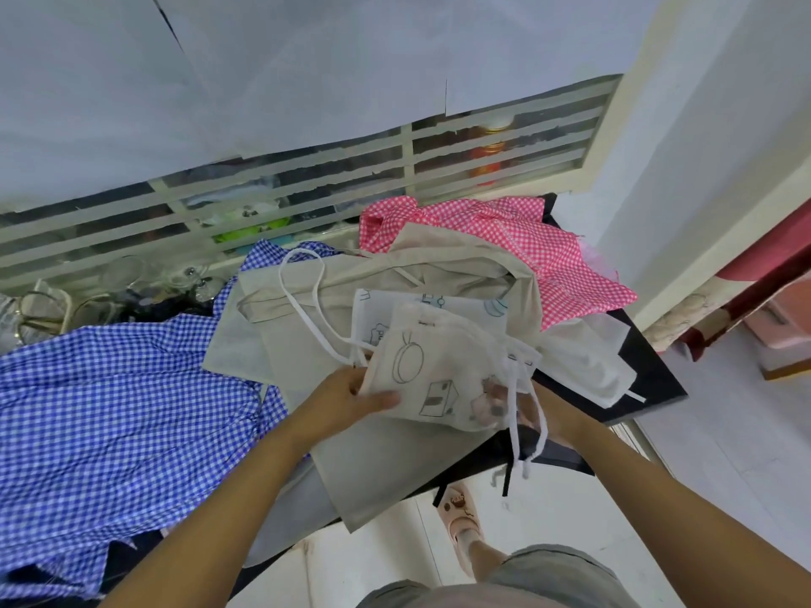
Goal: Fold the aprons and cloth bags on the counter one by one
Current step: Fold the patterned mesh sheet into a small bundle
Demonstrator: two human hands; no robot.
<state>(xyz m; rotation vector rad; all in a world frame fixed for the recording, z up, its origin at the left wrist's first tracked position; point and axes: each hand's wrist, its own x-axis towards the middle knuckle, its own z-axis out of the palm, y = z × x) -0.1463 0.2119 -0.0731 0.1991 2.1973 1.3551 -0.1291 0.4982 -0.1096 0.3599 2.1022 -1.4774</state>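
A small white drawstring bag (432, 366) printed with line drawings is held above the counter. My left hand (351, 399) pinches its left edge, and my right hand (533, 414) grips its right side from behind, partly hidden by the thin cloth. White cords dangle from the bag's right edge. Beneath it lie a beige cloth bag (333, 300) with handles and another white printed bag (461, 307). A blue checked apron (109, 410) spreads over the left of the counter. A pink checked apron (496, 239) lies crumpled at the back right.
The black counter (654, 379) ends just right of the pile, with white floor tiles below. A striped glass cabinet front (307, 186) stands behind. Glassware and wire racks (131, 287) sit at the back left. My slippered foot (461, 515) shows below the counter edge.
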